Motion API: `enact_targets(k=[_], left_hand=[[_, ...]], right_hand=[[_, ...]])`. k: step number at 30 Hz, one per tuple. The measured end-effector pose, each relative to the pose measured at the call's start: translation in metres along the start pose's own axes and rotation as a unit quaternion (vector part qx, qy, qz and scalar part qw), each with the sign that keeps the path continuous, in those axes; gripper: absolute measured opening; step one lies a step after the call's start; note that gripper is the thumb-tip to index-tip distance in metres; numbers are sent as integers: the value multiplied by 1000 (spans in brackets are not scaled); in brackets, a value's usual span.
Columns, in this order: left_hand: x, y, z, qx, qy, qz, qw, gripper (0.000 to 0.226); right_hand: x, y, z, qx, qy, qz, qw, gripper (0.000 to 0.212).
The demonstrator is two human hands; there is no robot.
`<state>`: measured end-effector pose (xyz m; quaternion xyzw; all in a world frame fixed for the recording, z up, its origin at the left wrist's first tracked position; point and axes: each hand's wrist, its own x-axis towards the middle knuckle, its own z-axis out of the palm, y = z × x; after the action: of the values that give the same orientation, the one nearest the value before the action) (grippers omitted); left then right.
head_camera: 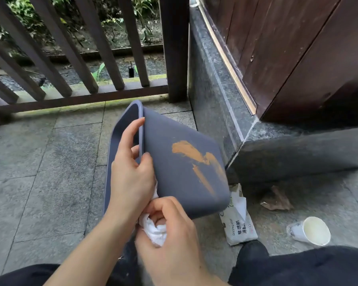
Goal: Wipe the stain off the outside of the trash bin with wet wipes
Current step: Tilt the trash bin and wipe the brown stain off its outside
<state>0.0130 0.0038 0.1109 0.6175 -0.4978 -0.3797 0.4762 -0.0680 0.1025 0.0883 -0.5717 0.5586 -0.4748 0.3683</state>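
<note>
Left hand (pixel 130 172) grips the trash bin (pixel 170 157) rim; right hand (pixel 170 234) clutches the wet wipe (pixel 153 232). Brace firmly, scrub the stain (pixel 196 159) beyond both hands.

Place: outdoor home porch.
Floor: grey stone paving (pixel 39 162).
12 o'clock: dark wooden railing (pixel 74 58), plants (pixel 132 21) behind.
2 o'clock: wooden door (pixel 298 48).

Soft daylight comes in through the railing (pixel 70 58). There is no glare. The dark door (pixel 298 58) and the step (pixel 298 153) below it sit in shadow. Straight lines bend near the edges. The bottom edge looks a bit blurry.
</note>
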Motion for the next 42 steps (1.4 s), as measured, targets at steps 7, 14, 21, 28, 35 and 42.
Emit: enact_targets(k=[7,14,21,28,35,42], left_hand=[[12,5,-3,-56,-42,-33,997,63],[-11,20,-22,-108,-36,-11,993,65],[-27,30,-22,-133,-19,1,991,56],[-20,40,-35,-163,-6,2,987,56],[-8,47,-42,-211,4,-25,977,49],[-8,43,-36,-245,-45,-19,968,50]], right_hand=[[26,-5,-15,-12,-99,-14,995,18],[96,-13,-86,13,-122,41,992,10],[128,27,-105,79,96,166,978,29],[104,46,-87,-144,41,117,982,57],[77,71,-77,-132,10,147,980,57],[83,69,-54,-148,-6,110,983,67]])
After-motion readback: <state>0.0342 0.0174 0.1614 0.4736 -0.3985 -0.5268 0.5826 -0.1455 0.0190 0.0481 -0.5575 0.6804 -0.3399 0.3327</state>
